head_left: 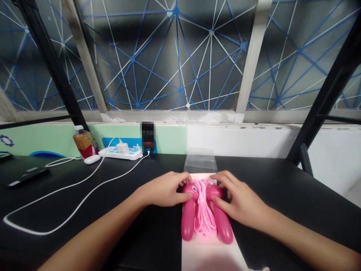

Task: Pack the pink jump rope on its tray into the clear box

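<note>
On the black table (152, 237), I note a pale card (208, 256) bearing bundled pink rope (205, 222). My left hand (166, 188) pinches the left handle (187, 222) between thumb and fingers, my right hand (242, 198) the right handle (223, 226) likewise; clear plastic (200, 163) lies beyond.

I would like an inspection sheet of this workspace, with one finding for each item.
Surface: flat black desk
Job's things: two glossy dark-pink handles, coiled light-pink cord between them, on a pale flat sheet
Clutter: orange-and-red bottle and white power strip, back left
Hands: left hand touches left handle, right hand right handle; grip unclear
Cables: long white cable, looped on the left
Surroundings: windows with blue and white lines, behind
</note>
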Motion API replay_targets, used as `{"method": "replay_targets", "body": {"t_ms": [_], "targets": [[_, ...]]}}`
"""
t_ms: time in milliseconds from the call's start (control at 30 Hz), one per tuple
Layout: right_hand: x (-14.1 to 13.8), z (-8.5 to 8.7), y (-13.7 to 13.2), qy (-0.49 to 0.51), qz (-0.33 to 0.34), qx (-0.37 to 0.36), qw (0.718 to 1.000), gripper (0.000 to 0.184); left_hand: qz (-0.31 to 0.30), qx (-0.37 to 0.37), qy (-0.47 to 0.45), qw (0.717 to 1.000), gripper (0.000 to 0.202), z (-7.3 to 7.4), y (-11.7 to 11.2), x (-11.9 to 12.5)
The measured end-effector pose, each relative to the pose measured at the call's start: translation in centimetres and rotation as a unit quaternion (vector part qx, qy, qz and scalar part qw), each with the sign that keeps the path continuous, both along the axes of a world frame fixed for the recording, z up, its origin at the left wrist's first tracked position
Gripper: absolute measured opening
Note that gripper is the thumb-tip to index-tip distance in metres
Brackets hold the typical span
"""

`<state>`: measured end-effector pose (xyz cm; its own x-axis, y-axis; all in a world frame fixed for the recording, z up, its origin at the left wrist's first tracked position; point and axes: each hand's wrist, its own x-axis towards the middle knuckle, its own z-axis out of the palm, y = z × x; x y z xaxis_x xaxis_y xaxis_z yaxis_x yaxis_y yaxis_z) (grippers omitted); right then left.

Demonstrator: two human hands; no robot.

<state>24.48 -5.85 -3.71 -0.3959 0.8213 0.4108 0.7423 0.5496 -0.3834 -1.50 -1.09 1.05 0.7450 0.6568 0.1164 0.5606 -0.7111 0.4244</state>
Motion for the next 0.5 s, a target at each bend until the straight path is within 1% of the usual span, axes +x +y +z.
{"method": "replay_targets", "body": {"t_ms": [133,233,300,367,433,500], "targets": [[0.1,0.1,-0.1,-0.04,0.006,0.007,0.999,0.046,0.0,-0.019,-0.023,1.0,0.025,-0.4,0.2,0.1],[-0.1,0.4,-0.4,-0.082,0.011,0.017,0.996,0.052,0.001,-0.005,-0.024,1.0,0.023,-0.4,0.2,0.2],[-0.4,0.8,-0.9,-0.12,0.003,0.051,0.991,0.055,0.009,0.01,-0.019,1.0,0.022,-0.5,0.1,0.3],[-0.9,1.1,-1.6,-0.16,-0.003,0.11,0.981,0.057,0.018,0.026,-0.013,0.999,0.019,-0.5,-0.1,0.5],[-1.5,1.3,-2.4,-0.191,0.012,0.159,0.969,0.061,0.023,0.044,-0.006,0.999,0.017,-0.5,-0.2,0.6],[-2.3,1.1,-3.2,-0.213,0.048,0.176,0.96,0.07,0.022,0.056,0.003,0.998,0.016,-0.6,-0.2,0.6]]}}
